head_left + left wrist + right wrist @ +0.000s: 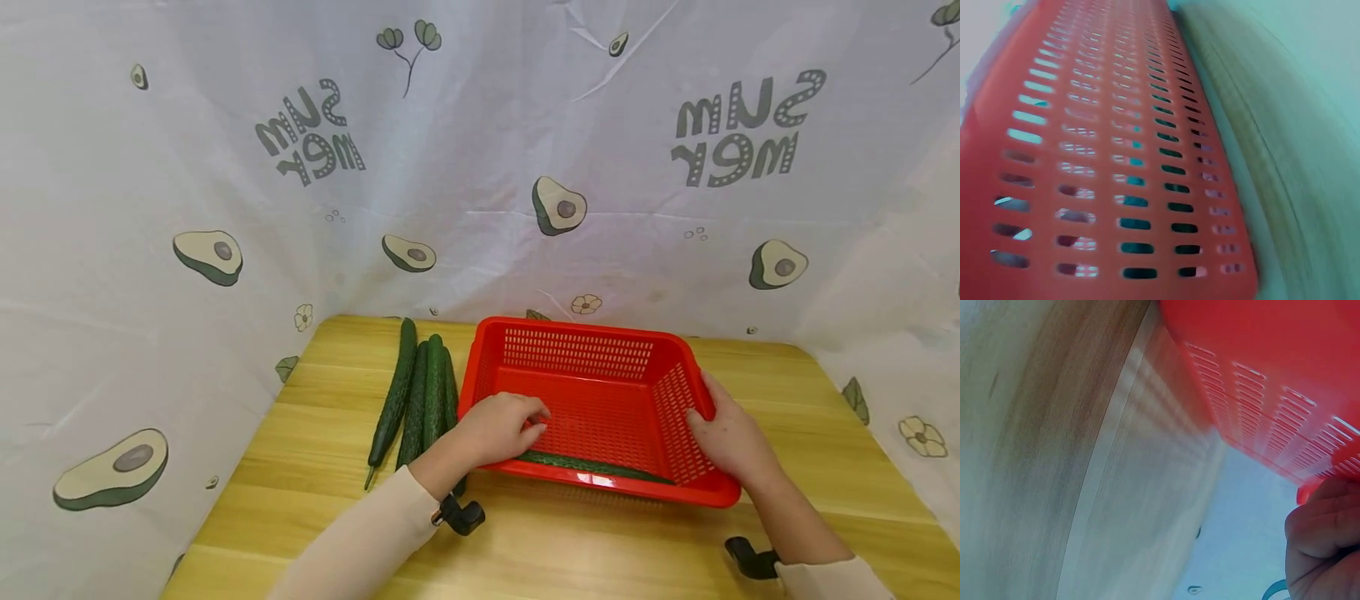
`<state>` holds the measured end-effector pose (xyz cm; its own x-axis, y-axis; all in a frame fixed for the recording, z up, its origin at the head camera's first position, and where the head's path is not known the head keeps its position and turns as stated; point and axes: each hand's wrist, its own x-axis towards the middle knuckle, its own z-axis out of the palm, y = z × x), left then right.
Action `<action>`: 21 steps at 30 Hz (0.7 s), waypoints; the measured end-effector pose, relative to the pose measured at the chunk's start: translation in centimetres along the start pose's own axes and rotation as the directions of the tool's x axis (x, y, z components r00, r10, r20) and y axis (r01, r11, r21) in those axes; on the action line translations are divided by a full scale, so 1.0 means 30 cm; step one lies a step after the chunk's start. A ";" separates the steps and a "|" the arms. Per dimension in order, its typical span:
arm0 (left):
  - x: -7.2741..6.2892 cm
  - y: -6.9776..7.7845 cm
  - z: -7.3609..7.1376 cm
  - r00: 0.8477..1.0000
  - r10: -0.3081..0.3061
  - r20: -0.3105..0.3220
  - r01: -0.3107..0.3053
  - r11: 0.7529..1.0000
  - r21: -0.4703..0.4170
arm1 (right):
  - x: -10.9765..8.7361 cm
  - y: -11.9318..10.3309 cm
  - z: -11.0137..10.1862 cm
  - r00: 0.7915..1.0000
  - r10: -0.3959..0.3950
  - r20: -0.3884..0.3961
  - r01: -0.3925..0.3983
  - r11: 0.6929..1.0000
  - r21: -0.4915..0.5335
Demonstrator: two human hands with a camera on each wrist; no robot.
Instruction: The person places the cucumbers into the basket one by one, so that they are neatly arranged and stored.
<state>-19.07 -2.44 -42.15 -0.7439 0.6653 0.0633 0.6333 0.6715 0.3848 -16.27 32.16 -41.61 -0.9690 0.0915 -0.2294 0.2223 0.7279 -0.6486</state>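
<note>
A red plastic basket (577,329) with slotted walls stands on the wooden table. My right hand (727,437) grips its right rim, thumb inside and fingers outside; in the right wrist view the curled fingers (1329,525) show at the basket's edge. Over the front left corner is my left hand (498,425), fingers loosely bent with a gap between thumb and forefinger. One dark green cucumber (592,467) lies inside along the front wall, its left end hidden behind the left hand. Several more cucumbers (393,400) lie side by side just left of the basket, partly covered by the left hand and forearm.
The wooden table (300,467) reaches back to a pale curtain (480,150) printed with avocados and letters. Black wrist-camera mounts (461,515) hang below both wrists. A slotted basket wall (1104,150) fills much of the left wrist view.
</note>
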 end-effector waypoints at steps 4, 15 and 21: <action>-0.058 0.006 -0.029 0.979 -0.012 -0.201 0.016 1.000 0.018 | 0.003 0.001 -0.003 1.000 -0.004 0.006 0.004 1.000 -0.012; -0.268 -0.167 -0.098 0.848 -0.263 -0.460 0.173 0.958 -0.230 | -0.004 -0.007 -0.011 1.000 0.007 -0.005 -0.007 1.000 -0.018; -0.356 -0.304 -0.097 0.800 -0.456 -0.390 0.375 0.887 -0.268 | -0.005 -0.011 -0.007 1.000 0.000 -0.007 0.000 1.000 -0.019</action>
<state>-17.52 -16.62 -43.67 -0.9671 0.0982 0.2345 0.2254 0.7578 0.6124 -16.24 32.05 -41.22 -0.9697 0.0959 -0.2245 0.2202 0.7406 -0.6349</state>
